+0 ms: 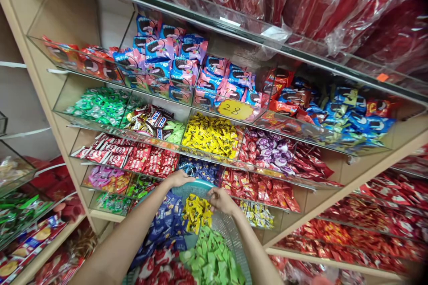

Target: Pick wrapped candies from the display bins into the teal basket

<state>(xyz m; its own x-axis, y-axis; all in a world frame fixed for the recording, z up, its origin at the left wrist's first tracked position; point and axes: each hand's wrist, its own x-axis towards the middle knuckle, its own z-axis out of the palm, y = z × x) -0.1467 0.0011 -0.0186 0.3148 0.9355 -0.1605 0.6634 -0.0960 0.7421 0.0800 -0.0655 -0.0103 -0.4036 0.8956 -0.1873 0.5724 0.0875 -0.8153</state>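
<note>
The fingers (210,195) of the right hand (219,199) are drawn narrow and pinch into the small yellow foil-wrapped sweets (195,213) heaped right under them. These sweets look light, crinkly and slippery, so a pinch on a twisted wrapper end, or a loose scoop of several, would probably hold better than a squeeze on one. They lie in the round teal plastic mesh basket (230,231), whose far rim runs just beyond the fingertips. The left hand (179,179) curls over that rim to the left of the right fingers. Its fingers are folded out of sight, so I cannot tell whether they grip.

Inside the basket, dark blue packets (167,220) lie left of the fingers, light green wrapped sweets (210,258) nearer the person, and red-and-white packets (160,269) nearest of all. The basket seems soft-walled and well filled, likely to sag if held by one edge.

Beyond the fingers stand clear acrylic shelf bins (187,147). One with blue sweets (200,169) is just past the left hand, and one with yellow sweets (210,136) is above it, under an oval yellow price tag (234,109)
</note>
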